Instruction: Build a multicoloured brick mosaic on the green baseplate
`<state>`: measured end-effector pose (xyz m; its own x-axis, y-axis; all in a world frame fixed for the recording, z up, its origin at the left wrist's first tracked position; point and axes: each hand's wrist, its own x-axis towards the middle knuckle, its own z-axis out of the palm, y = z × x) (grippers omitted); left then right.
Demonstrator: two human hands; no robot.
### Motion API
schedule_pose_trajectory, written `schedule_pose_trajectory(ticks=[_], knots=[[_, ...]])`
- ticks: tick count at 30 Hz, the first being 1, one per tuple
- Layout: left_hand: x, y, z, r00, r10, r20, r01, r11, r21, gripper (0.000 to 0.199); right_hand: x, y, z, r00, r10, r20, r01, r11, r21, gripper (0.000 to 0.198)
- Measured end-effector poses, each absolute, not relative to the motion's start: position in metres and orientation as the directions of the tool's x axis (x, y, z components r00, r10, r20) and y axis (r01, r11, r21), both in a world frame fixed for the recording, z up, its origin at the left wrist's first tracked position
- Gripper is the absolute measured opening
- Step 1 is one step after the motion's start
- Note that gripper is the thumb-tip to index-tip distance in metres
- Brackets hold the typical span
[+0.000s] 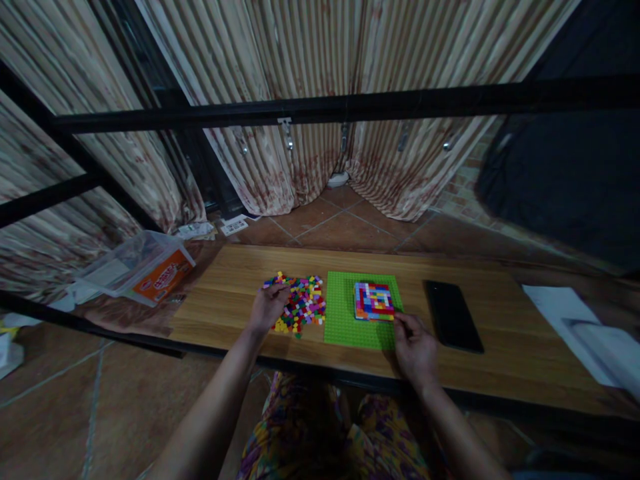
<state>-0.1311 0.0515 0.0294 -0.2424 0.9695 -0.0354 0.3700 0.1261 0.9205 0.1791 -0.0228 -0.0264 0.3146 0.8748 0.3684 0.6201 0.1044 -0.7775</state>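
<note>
A green studded baseplate [340,313] lies on the wooden table. On it stands a low rectangular build of multicoloured toy bricks [374,301]. My right hand [416,347] is at the build's near right corner, thumb and fingertips pinched together; whatever is between them is too small to make out. To the left of the baseplate spreads a loose pile of small coloured bricks [305,303]. Over the pile's left side is my left hand [269,308], its fingers closed in a pinch. I cannot see what, if anything, it grips.
A black tablet-like slab [454,317] lies right of the baseplate. White papers [570,320] are at the table's right end. A clear plastic bin [140,267] with an orange label stands off the left end. A black metal bar [320,110] crosses before striped curtains [310,60].
</note>
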Motion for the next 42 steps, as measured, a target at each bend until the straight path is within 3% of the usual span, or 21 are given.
schedule_pose_trajectory(ticks=[5, 9, 18, 42], knots=[[-0.111, 0.041, 0.039, -0.115, 0.986, -0.119, 0.203, 0.141, 0.969, 0.024, 0.179, -0.022, -0.026, 0.323, 0.866, 0.383, 0.624, 0.110, -0.774, 0.030], [-0.076, 0.030, 0.039, 0.054, 0.997, -0.049, 0.116, 0.042, 0.992, 0.019, 0.177, -0.022, -0.024, 0.332, 0.862, 0.382, 0.632, 0.097, -0.769, 0.029], [-0.019, 0.016, 0.033, 0.164, 0.980, 0.111, 0.488, -0.178, 0.854, 0.020, 0.176, -0.022, -0.023, 0.330, 0.859, 0.392, 0.630, 0.108, -0.769, 0.028], [0.006, 0.018, 0.029, 0.196, 0.958, 0.211, 0.703, -0.287, 0.650, 0.014, 0.174, -0.022, -0.018, 0.334, 0.866, 0.372, 0.608, 0.103, -0.787, 0.027]])
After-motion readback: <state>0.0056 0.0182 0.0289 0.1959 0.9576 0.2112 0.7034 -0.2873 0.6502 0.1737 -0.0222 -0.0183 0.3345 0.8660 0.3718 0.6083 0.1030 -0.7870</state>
